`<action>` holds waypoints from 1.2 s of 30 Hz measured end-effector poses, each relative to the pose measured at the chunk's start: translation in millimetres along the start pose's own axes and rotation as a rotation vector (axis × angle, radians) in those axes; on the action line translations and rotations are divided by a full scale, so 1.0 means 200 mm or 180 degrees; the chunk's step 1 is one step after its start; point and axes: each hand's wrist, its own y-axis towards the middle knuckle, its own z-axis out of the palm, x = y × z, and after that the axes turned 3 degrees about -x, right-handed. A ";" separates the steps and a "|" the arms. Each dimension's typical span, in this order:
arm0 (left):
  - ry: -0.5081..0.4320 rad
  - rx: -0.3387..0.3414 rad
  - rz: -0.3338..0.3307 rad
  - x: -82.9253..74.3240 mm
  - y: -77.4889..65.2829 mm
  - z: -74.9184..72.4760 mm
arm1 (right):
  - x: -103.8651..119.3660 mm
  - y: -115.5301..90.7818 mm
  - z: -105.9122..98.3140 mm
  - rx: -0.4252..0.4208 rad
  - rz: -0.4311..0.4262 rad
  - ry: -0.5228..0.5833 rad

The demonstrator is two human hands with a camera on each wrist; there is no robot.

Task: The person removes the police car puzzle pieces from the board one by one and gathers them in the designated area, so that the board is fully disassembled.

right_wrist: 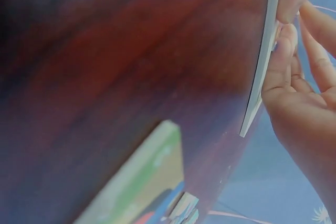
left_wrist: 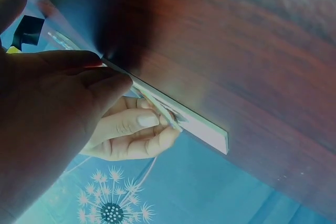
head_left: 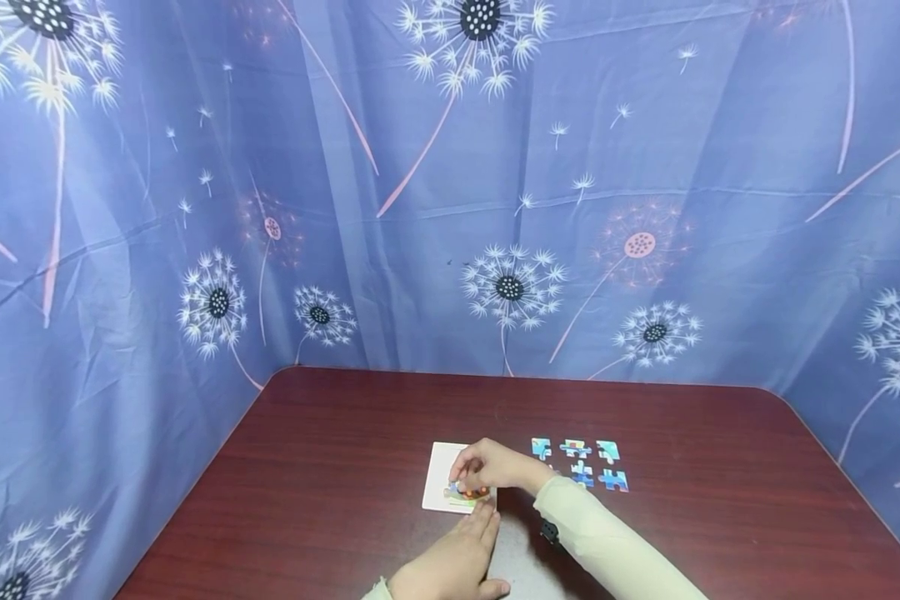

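A white square puzzle board (head_left: 437,479) lies on the table, with colourful jigsaw pieces (head_left: 474,495) on its near right part. My right hand (head_left: 498,465) is over the board, pinching a thin puzzle piece (left_wrist: 167,115) between thumb and fingers. That piece looks tilted in the left wrist view; its picture is mostly hidden. My left hand (head_left: 457,554) rests its outstretched fingers at the board's near right edge, thumb spread to the side. In the right wrist view the board (right_wrist: 258,85) appears edge-on beside the right fingers.
Several loose blue puzzle pieces (head_left: 575,448) lie right of the board, some partly behind the right forearm. One piece (right_wrist: 152,177) looms large and blurred in the right wrist view. A dandelion-print curtain (head_left: 420,250) hangs behind the dark red table (head_left: 330,483).
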 end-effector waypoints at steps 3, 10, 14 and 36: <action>0.0038 0.0000 -0.0001 -0.01 0.00 0.00 | 0.00 -0.01 0.00 -0.0019 0.0026 0.0139; 0.0185 -0.0022 -0.0056 -0.02 0.00 0.00 | 0.01 -0.02 0.00 -0.0005 -0.0078 0.0393; 0.0195 -0.0021 -0.0080 -0.02 0.00 0.00 | 0.01 -0.02 0.00 -0.0017 -0.0093 0.0439; 0.0010 0.0128 -0.0199 -0.04 0.01 -0.01 | 0.01 -0.11 -0.16 -0.0341 0.0005 0.0407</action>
